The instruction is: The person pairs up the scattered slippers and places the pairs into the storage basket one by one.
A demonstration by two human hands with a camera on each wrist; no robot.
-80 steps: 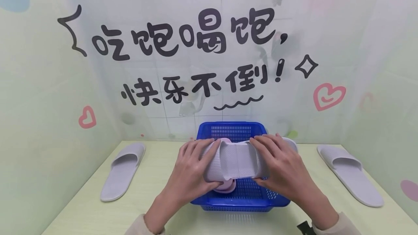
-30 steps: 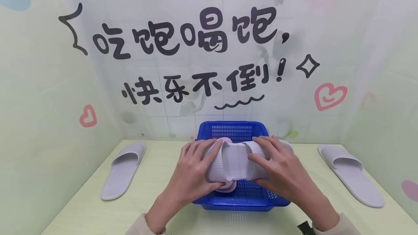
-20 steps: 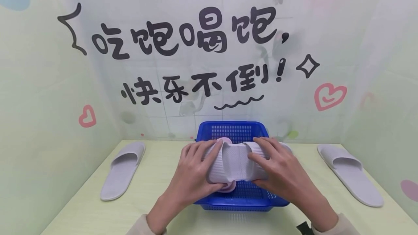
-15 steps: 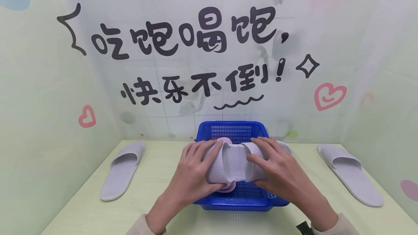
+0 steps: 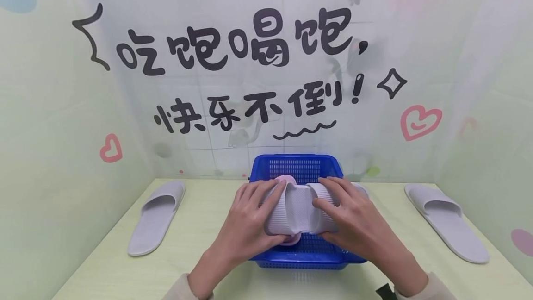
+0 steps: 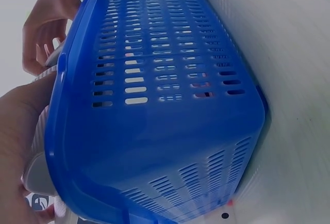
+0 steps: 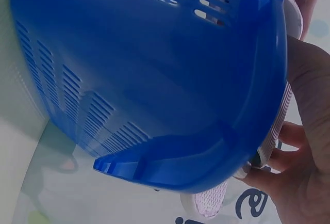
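Two pale lilac slippers are held end to end over the blue basket (image 5: pixel 306 258), their ribbed straps' openings facing each other and their footbeds meeting between them. My left hand (image 5: pixel 245 214) grips the left slipper (image 5: pixel 278 214) round its strap, thumb below and fingers on top. My right hand (image 5: pixel 354 214) grips the right slipper (image 5: pixel 326 198), one finger at the strap's opening. Part of the right slipper's far end shows behind that hand. Beneath them, a pink rounded thing (image 5: pixel 291 239) lies in the basket, mostly hidden. In both wrist views the basket wall (image 6: pixel 154 126) covers much of the work.
One lilac-grey slipper (image 5: pixel 156 219) lies at the table's left, another (image 5: pixel 447 223) at the right. The pale table (image 5: pixel 200 226) meets printed curtain walls (image 5: pixel 208 161) at the back and sides. Near my right wrist is a black strap-like piece (image 5: pixel 386 291).
The two straps have come closer together, leaving less footbed showing between them. My right hand has shifted left, and its index finger has moved to the strap's opening. The left hand shifted slightly right.
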